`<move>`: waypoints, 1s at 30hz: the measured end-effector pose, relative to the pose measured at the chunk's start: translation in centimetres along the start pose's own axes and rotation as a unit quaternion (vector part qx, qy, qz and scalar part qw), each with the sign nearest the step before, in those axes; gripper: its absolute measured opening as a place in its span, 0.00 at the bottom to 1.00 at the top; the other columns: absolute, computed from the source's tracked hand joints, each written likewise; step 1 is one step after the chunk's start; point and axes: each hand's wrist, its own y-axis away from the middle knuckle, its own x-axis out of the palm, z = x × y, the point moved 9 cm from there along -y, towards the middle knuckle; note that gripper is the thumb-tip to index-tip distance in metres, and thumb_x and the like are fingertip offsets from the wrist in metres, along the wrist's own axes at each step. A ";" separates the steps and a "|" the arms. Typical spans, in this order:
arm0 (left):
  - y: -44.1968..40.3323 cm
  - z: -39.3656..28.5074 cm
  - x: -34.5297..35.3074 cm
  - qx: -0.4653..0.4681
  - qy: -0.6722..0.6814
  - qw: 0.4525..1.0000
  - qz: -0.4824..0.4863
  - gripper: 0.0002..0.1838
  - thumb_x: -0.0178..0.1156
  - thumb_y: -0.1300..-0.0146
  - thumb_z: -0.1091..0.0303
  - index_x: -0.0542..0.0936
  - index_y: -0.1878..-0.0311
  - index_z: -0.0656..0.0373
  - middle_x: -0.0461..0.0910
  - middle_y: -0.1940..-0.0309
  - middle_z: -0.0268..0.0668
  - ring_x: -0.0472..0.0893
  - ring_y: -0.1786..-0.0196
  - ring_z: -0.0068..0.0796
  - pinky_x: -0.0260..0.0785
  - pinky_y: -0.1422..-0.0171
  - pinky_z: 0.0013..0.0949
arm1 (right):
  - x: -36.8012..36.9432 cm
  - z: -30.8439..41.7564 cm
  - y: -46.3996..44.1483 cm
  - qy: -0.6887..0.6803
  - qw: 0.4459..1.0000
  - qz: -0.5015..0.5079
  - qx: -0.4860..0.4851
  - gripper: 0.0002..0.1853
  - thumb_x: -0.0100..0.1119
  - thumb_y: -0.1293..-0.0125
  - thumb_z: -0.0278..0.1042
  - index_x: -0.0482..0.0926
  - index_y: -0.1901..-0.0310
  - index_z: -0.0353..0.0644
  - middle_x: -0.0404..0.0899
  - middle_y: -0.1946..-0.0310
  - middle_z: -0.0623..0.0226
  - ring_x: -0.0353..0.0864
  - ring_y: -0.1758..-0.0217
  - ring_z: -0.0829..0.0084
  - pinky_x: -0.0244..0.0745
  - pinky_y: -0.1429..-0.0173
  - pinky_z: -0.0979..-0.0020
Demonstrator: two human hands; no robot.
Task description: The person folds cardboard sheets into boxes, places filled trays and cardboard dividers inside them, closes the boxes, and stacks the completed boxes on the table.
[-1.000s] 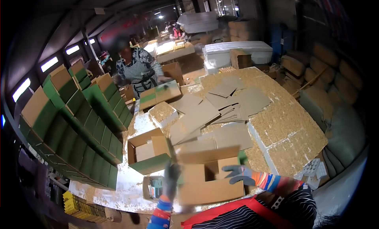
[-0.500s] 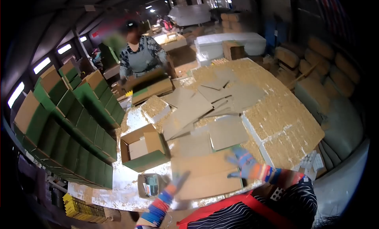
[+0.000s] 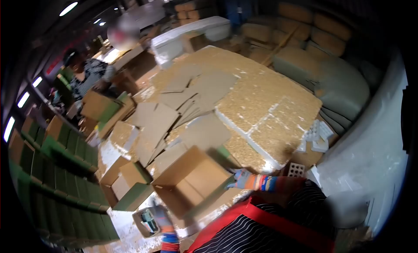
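Note:
An open cardboard box [image 3: 191, 183], its inside showing, stands at the near edge of the work table [image 3: 114, 156]. My right hand [image 3: 240, 179], in a grey-blue glove, is at the box's right wall with its fingers round the edge. At the left, my left hand [image 3: 161, 216] is blurred beside a small box [image 3: 145, 223] with small packets inside; its fingers are too smeared to read. Another open box [image 3: 125, 183], green outside, sits left of the large one. Flat grey cardboard sheets [image 3: 159, 122] lie beyond the boxes.
Rows of green boxes [image 3: 61, 179] line the left side. A co-worker [image 3: 89, 74] handles a box [image 3: 102, 107] across the table. Straw-coloured slabs [image 3: 261, 109] cover the right part. Stuffed sacks [image 3: 322, 74] and egg trays [image 3: 318, 133] are at the right.
The view has swung to the right. The box before me now shows its open inside instead of a flat side. My left hand has moved to the small box, and the co-worker's box has changed its tilt.

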 end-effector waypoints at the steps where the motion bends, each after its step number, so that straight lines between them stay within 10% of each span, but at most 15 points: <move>1: -0.7 -3.0 3.3 0.018 -0.097 0.995 0.036 0.25 0.48 0.41 0.72 0.62 0.38 0.62 0.61 0.39 0.40 0.62 0.39 0.34 0.52 0.35 0.33 | -1.2 0.4 1.1 -0.055 0.997 -0.044 0.006 0.47 0.54 0.48 0.63 0.55 0.38 0.31 0.65 0.43 0.44 0.68 0.43 0.54 0.61 0.39 0.65; 3: -1.8 -6.6 9.5 0.080 -0.239 0.956 0.148 0.31 0.43 0.45 0.82 0.56 0.35 0.60 0.57 0.36 0.39 0.58 0.35 0.32 0.46 0.31 0.31 | -3.9 0.6 2.3 0.092 0.976 -0.153 -0.128 0.43 0.57 0.50 0.58 0.60 0.40 0.33 0.62 0.41 0.46 0.63 0.39 0.52 0.59 0.37 0.60; 6: -5.8 -3.2 9.5 0.135 -0.326 0.925 0.140 0.43 0.38 0.62 0.85 0.53 0.33 0.62 0.53 0.34 0.42 0.49 0.30 0.34 0.33 0.28 0.31 | -10.9 -10.3 9.4 0.080 0.878 -0.456 0.122 0.38 0.65 0.57 0.47 0.66 0.44 0.35 0.66 0.47 0.47 0.63 0.42 0.50 0.57 0.38 0.54; 8: -9.5 -0.1 6.9 0.124 -0.268 0.942 0.161 0.43 0.39 0.61 0.88 0.53 0.33 0.58 0.54 0.34 0.38 0.55 0.35 0.30 0.45 0.34 0.27 | -9.4 -19.9 17.7 -0.029 0.687 -0.642 0.340 0.41 0.62 0.49 0.52 0.61 0.41 0.31 0.60 0.40 0.46 0.59 0.36 0.52 0.47 0.32 0.60; 9: -10.2 0.8 5.8 0.121 -0.278 0.941 0.153 0.45 0.40 0.60 0.91 0.54 0.32 0.54 0.55 0.35 0.34 0.61 0.39 0.27 0.56 0.40 0.23 | -7.0 -23.1 18.2 -0.174 0.680 -0.631 0.331 0.38 0.61 0.47 0.50 0.61 0.40 0.33 0.61 0.41 0.48 0.60 0.38 0.54 0.50 0.34 0.62; 13: -6.1 -1.9 9.1 0.075 -0.214 0.965 0.135 0.44 0.39 0.62 0.90 0.55 0.33 0.58 0.55 0.35 0.37 0.57 0.35 0.30 0.47 0.33 0.27 | 1.9 -28.3 15.4 -0.689 0.507 -0.468 0.221 0.30 0.58 0.40 0.40 0.60 0.39 0.40 0.66 0.45 0.58 0.65 0.43 0.65 0.62 0.40 0.67; 19: -4.6 -2.8 8.9 0.121 -0.251 0.951 0.132 0.44 0.37 0.64 0.88 0.54 0.33 0.61 0.55 0.35 0.41 0.52 0.32 0.33 0.38 0.29 0.30 | 4.3 -21.5 16.9 -0.813 0.340 -0.469 0.056 0.27 0.55 0.38 0.34 0.60 0.39 0.36 0.64 0.43 0.65 0.63 0.42 0.71 0.62 0.39 0.70; 20: -4.1 -3.6 9.9 0.136 -0.287 0.939 0.132 0.43 0.37 0.62 0.87 0.53 0.33 0.61 0.55 0.35 0.40 0.52 0.32 0.33 0.39 0.29 0.31 | 0.4 -20.1 18.7 -0.634 0.587 -0.502 0.045 0.26 0.48 0.36 0.37 0.60 0.39 0.34 0.62 0.41 0.59 0.61 0.38 0.67 0.57 0.35 0.68; 27: -4.3 -2.9 9.3 0.118 -0.295 0.945 0.081 0.41 0.40 0.57 0.88 0.52 0.33 0.60 0.53 0.33 0.40 0.51 0.30 0.34 0.41 0.29 0.30 | -15.1 -9.1 13.1 -0.540 0.735 -0.409 0.026 0.22 0.43 0.33 0.40 0.61 0.41 0.35 0.70 0.49 0.57 0.73 0.49 0.66 0.71 0.46 0.65; 30: -3.9 -3.2 10.0 0.114 -0.259 0.956 0.077 0.38 0.43 0.52 0.88 0.52 0.33 0.60 0.52 0.33 0.40 0.51 0.30 0.33 0.42 0.30 0.29 | -17.9 -0.6 8.5 -0.629 0.699 -0.317 -0.126 0.21 0.42 0.32 0.36 0.61 0.42 0.35 0.70 0.49 0.57 0.72 0.48 0.66 0.71 0.46 0.67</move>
